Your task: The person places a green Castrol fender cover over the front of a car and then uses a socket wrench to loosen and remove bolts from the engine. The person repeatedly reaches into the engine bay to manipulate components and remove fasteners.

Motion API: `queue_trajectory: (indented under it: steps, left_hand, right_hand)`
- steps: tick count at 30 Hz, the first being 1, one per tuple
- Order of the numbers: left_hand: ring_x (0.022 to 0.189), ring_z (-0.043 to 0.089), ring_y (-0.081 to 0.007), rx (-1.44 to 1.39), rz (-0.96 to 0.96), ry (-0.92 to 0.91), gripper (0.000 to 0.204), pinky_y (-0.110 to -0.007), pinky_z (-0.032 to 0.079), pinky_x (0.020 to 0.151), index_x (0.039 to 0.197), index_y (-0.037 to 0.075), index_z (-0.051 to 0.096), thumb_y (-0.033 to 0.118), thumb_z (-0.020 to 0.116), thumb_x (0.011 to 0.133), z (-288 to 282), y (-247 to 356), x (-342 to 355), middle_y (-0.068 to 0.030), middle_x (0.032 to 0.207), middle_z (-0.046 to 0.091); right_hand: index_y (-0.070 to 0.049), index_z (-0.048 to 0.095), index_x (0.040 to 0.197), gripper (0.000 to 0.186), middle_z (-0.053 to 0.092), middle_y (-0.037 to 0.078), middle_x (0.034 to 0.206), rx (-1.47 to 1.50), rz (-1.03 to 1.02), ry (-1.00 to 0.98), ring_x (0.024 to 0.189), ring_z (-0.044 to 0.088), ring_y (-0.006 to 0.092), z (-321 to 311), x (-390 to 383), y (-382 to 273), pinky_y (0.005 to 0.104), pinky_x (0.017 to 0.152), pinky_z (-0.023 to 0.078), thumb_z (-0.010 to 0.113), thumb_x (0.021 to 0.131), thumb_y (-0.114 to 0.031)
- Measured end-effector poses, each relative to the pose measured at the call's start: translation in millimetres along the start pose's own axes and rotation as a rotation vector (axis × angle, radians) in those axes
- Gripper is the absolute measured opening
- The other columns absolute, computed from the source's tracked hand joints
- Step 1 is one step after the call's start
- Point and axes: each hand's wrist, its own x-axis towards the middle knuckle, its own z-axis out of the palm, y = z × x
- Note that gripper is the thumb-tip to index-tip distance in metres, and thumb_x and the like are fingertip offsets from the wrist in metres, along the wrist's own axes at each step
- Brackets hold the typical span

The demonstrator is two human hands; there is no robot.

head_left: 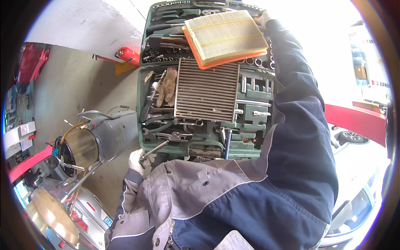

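My gloved left hand (138,161) grips a metal rod-like tool (155,150) at the near left of the green tool case (189,148). My gloved right hand (262,18) reaches to the case's far right corner, beside the upper filter; what its curled fingers hold is too small to tell. A cream pleated air filter with orange rim (225,36) lies tilted over the case's upper half. A grey pleated filter (206,91) lies on the lower half. Dirty gloves (168,85) rest left of it among sockets, pliers and wrenches.
A red extinguisher (128,55) stands by the white pillar (91,18). A grey tank with hoses (116,133) sits left of the case. Red lift arms (358,123) show at both sides. A silver car (83,200) is lower left, a white car (350,208) lower right.
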Motion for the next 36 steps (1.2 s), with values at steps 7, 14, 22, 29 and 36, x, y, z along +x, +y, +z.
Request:
queue_trajectory:
  steps: [7, 14, 22, 29, 36]
  left_hand:
    - [0.045, 0.049, -0.0235, -0.046, -0.068, -0.008, 0.04, -0.044, 0.044, 0.048, 0.078, 0.009, 0.056, 0.035, 0.065, 0.106, -5, 3, 12, -0.0105, 0.062, 0.054]
    - [0.045, 0.047, -0.0274, 0.069, -0.022, -0.014, 0.047, -0.048, 0.045, 0.051, 0.073, 0.01, 0.05, 0.038, 0.06, 0.11, -10, 0, 13, -0.0125, 0.055, 0.047]
    - [0.039, 0.039, -0.0227, -0.051, -0.101, 0.053, 0.043, -0.043, 0.035, 0.045, 0.067, 0.015, 0.046, 0.03, 0.062, 0.104, -2, -5, 10, -0.0073, 0.056, 0.043]
    - [0.04, 0.044, -0.0238, 0.019, -0.032, 0.061, 0.036, -0.043, 0.04, 0.046, 0.07, 0.011, 0.051, 0.025, 0.064, 0.1, 1, -1, 3, -0.0111, 0.06, 0.049]
    - [0.042, 0.045, -0.0223, 0.061, -0.06, 0.047, 0.036, -0.043, 0.041, 0.048, 0.073, 0.012, 0.051, 0.028, 0.064, 0.103, 3, 5, 0, -0.0095, 0.061, 0.049]
  right_hand:
    - [-0.009, 0.072, 0.131, 0.055, 0.077, 0.017, 0.116, 0.23, 0.171, 0.035, 0.106, 0.074, 0.0315, 11, -7, 21, 0.0431, 0.098, 0.059, 0.091, 0.089, -0.039]
    - [-0.015, 0.083, 0.123, 0.04, 0.083, 0.014, 0.116, -0.02, -0.146, 0.195, 0.108, 0.079, 0.0328, 1, -22, -69, 0.0455, 0.095, 0.062, 0.086, 0.092, -0.04]
    - [-0.011, 0.079, 0.125, 0.043, 0.082, 0.018, 0.116, -0.113, -0.041, -0.073, 0.11, 0.078, 0.0369, -24, -5, -87, 0.0485, 0.098, 0.06, 0.077, 0.1, -0.046]
    - [-0.021, 0.076, 0.127, 0.031, 0.08, 0.022, 0.118, 0.005, -0.074, -0.076, 0.115, 0.077, 0.0383, -24, -3, -101, 0.0504, 0.103, 0.059, 0.073, 0.104, -0.042]
    - [-0.015, 0.075, 0.13, 0.031, 0.079, 0.021, 0.115, -0.051, 0.039, 0.058, 0.114, 0.076, 0.0366, -22, -16, -105, 0.0473, 0.101, 0.06, 0.07, 0.107, -0.036]
